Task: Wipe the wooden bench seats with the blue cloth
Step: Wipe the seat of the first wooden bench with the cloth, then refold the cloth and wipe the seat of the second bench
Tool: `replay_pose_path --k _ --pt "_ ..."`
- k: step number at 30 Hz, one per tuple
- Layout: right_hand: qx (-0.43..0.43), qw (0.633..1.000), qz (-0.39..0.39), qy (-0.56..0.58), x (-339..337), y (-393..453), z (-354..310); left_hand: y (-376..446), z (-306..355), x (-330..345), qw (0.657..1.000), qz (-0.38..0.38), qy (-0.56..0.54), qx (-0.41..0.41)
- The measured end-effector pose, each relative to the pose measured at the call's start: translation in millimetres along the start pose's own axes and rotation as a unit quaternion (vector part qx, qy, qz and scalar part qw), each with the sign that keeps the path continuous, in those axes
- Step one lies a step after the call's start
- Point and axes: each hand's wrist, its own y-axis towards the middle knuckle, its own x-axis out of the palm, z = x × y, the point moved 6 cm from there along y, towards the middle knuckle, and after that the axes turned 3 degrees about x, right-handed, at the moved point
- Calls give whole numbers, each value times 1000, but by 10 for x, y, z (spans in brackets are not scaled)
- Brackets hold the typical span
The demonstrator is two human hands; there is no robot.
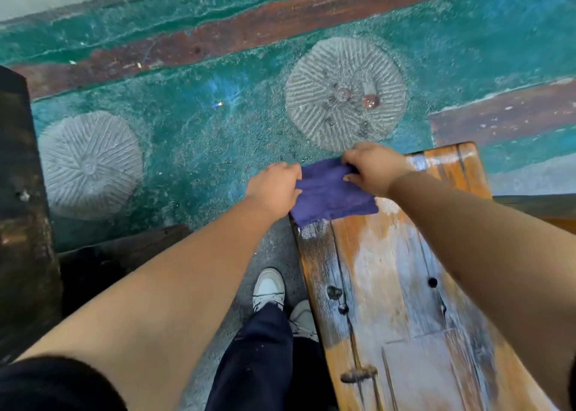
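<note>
A blue cloth (332, 194) is held spread between both hands above the near-left edge of a worn wooden bench seat (402, 286). My left hand (273, 189) grips the cloth's left edge, just off the side of the bench. My right hand (372, 167) pinches the cloth's upper right corner over the bench. The cloth's lower edge hangs down toward the seat. The seat is orange-brown with pale worn patches, dark cracks and small holes.
A green painted floor with brown stripes and two round grey stone discs (344, 94) (88, 164) lies ahead. A dark wooden post or furniture edge (21, 192) stands at the left. My legs and white shoes (269, 287) are beside the bench.
</note>
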Motion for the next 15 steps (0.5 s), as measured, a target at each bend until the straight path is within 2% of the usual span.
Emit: replay_pose_path --k 2,5,7,9,11,14,15 --pt "14 999 -2 31 -140 -152 -68 -156 32 -133 999 -39 1 -4" --pt "40 979 -39 198 -399 -488 -207 -484 97 -569 994 -52 -93 -22" --pt "63 935 -39 346 -738 -732 -353 -720 151 -1041 989 -17 -144 -39" --pt "78 874 9 480 -1228 -993 -514 -983 273 -1599 969 33 -241 -47" --pt "77 802 53 590 -1756 -1276 -718 -1304 463 -2200 923 94 -372 -42" --pt "50 694 86 713 -2426 -1659 -1050 -1766 682 -2872 815 166 -552 -58" --pt "42 664 87 742 -2612 -1762 -1146 -1879 743 -3030 793 178 -579 -68"
